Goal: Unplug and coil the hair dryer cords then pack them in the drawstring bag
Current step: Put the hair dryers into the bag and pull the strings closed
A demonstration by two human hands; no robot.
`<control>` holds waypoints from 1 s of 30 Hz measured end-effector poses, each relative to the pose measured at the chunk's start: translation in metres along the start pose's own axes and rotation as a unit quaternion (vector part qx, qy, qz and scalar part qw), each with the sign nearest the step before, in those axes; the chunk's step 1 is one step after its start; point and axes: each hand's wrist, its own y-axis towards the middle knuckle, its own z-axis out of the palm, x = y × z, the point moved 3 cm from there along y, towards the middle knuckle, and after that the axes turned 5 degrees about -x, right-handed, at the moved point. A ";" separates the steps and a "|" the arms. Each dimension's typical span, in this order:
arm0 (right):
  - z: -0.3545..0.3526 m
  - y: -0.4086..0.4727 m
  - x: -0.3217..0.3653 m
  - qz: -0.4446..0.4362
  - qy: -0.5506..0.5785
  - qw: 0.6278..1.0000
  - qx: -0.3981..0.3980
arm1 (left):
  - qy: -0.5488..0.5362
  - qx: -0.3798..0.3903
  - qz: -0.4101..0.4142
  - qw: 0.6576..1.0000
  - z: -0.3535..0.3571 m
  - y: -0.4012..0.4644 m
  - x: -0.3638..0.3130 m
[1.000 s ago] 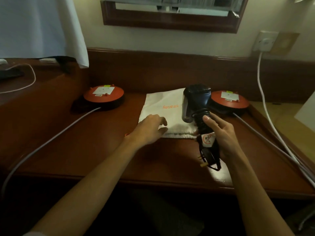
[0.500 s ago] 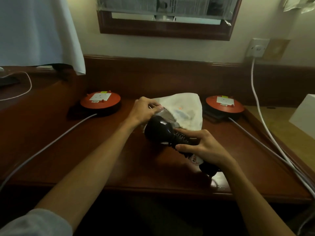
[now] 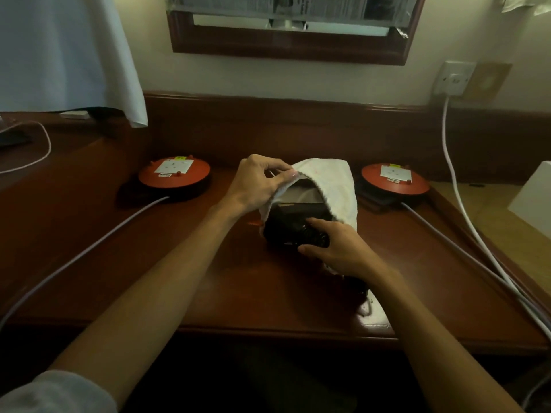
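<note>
Dark brown wood fills our view: the worktop (image 3: 167, 281) in front of us has a raised back edge, and above it is a pale wall. In the middle of the worktop lies the white drawstring bag (image 3: 334, 186), with its mouth turned toward us. Our left hand (image 3: 259, 186) pinches the upper edge of the mouth between thumb and fingers and lifts it, so the bag stands open like a hood. The black hair dryer (image 3: 286, 222) lies with its head inside the mouth, and its back part sticks out toward us. Our right hand (image 3: 337, 248) is curled around this back part, the fingers bent over the dark body; the handle and the cord under the palm we cannot see clearly.

Left of the bag sits a round red socket reel (image 3: 174, 175) with a white label on top, and a grey cable (image 3: 89, 248) goes from it to the near left edge. A second red reel (image 3: 395, 178) sits just right of the bag, also with a grey cable going off to the right. On the wall at the far right is a white wall socket (image 3: 454, 79), from which a white cord (image 3: 447, 162) hangs down. Above the worktop we see the lower frame of a mirror (image 3: 286, 52), and at top left hangs a white cloth (image 3: 65, 52).
</note>
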 end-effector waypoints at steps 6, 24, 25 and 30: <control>-0.011 -0.003 -0.004 0.043 -0.073 0.989 0.124 | -0.002 0.025 0.001 1.000 -0.012 0.000 0.006; 0.036 0.087 0.032 0.142 -0.015 0.989 -0.043 | -0.034 0.003 0.019 0.999 0.003 -0.010 -0.016; 0.037 0.089 0.030 0.146 0.006 0.989 -0.038 | -0.034 -0.002 0.013 0.999 0.001 -0.009 -0.015; 0.029 0.075 0.017 0.093 0.118 0.985 0.083 | -0.009 -0.018 0.010 1.000 -0.011 -0.002 -0.006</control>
